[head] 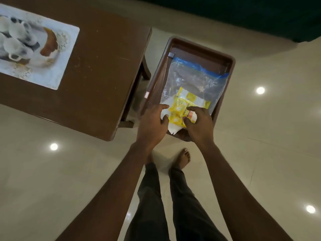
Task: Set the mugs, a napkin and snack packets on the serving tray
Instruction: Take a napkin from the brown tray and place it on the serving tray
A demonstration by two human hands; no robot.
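Step in hand: snack packets (180,105) and napkin (172,128) being settled on tray (231,61) - no mugs on it yet. Packets sit at tray's near edge, over the near end of zip bag (196,79); napkin beneath, overhanging that edge.

Left hand (152,120) pinches napkin; right hand (199,124) has fingers curled on packets. The 2 forearms reach forward and down, hands close together.

Next, likely: let go, push pile inward - keep far end free for mugs.

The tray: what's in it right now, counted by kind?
Clear zip bag: 1
White napkin: 1
Yellow snack-packet bunch: 1 (the packets overlap, so they cannot be counted singly)
Mugs: 0
Total in the brown tray: 3
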